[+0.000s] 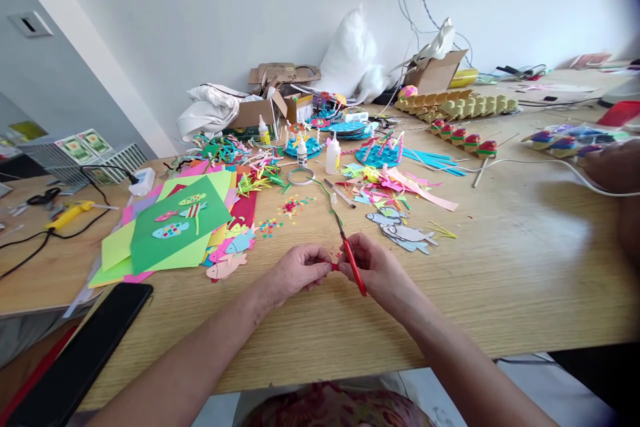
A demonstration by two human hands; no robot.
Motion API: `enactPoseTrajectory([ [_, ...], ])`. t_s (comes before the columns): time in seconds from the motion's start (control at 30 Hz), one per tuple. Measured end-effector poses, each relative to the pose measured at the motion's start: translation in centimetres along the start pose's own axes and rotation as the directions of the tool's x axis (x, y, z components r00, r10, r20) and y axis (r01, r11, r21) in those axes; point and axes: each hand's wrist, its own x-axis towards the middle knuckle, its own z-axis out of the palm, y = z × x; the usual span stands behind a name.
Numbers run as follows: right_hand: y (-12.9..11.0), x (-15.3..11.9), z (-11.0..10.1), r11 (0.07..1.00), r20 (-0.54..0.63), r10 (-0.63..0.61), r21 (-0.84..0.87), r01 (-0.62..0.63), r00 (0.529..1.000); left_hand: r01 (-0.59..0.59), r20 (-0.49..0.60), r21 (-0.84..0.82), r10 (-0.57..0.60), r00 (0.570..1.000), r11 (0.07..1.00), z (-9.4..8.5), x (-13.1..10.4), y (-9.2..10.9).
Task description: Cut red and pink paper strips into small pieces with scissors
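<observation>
My right hand (373, 263) has red-handled scissors (354, 268) in its grip, their dark blades pointing away from me over the table. Between the two hands is a small red strip (335, 267), probably paper, and my left hand (297, 273) pinches its left end. The right fingertips meet the strip's other end. Tiny red bits lie just beyond the fingers. Grey-blue paper fish (407, 233) are piled ahead to the right, pink and blue paper fish (230, 257) to the left. Colourful paper dots (290, 207) are scattered farther ahead.
Coloured paper sheets (150, 240) and a black phone (83, 353) lie left. Glue bottles (333, 153), a tape roll (301, 177) and paper strips (425, 190) stand or lie ahead. Egg cartons (480, 107) are farther back. Another person's hand (613, 163) is at right, near a white cable (565, 163).
</observation>
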Motion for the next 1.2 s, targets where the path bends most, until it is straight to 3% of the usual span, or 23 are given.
enactPoseTrajectory([
  [0.1,-0.3,-0.1,0.1,1.0,-0.024,-0.015,-0.016,0.015,1.0,-0.011,-0.011,-0.027,0.011,1.0,1.0,0.1,-0.1,0.1],
  [0.2,-0.9,-0.9,-0.4,0.987,-0.043,-0.034,-0.156,0.027,0.998,-0.024,-0.053,-0.1,0.018,0.998,0.995,0.2,-0.3,0.7],
  [0.4,-1.7,-3.7,-2.3,0.878,0.078,0.024,-0.478,0.017,0.997,-0.053,-0.094,-0.316,0.025,0.995,0.947,0.2,-1.4,2.2],
  [0.7,-1.5,-4.1,-2.2,0.916,0.206,0.137,-0.399,-0.045,0.969,0.029,-0.033,-0.433,-0.049,0.998,0.901,0.7,-1.8,2.6],
  [1.2,-1.2,-3.9,-1.5,0.947,0.216,0.171,-0.305,-0.1,0.961,0.033,-0.074,-0.513,-0.083,0.994,0.858,1.1,-2.0,1.9],
])
